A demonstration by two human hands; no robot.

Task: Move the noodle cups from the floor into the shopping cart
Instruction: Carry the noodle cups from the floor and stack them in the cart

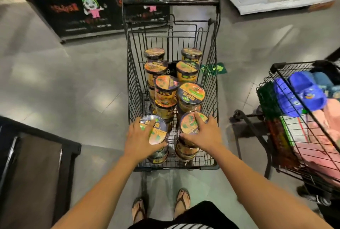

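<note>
— Noodle cups stand stacked in two columns inside the shopping cart; any room?
— Wire walls just beside both columns, a narrow gap between them, open above. A second cart stands near on the right.
— And the hands?
— Left hand grips the near-left cup, right hand the near-right cup, each atop a stack, fingers curled over the lids, arms outstretched.

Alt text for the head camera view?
Each hand grips a noodle cup: left hand on the left cup, right hand on the right cup, atop stacked cups in a shopping cart. A second cart holds blue slippers.
</note>
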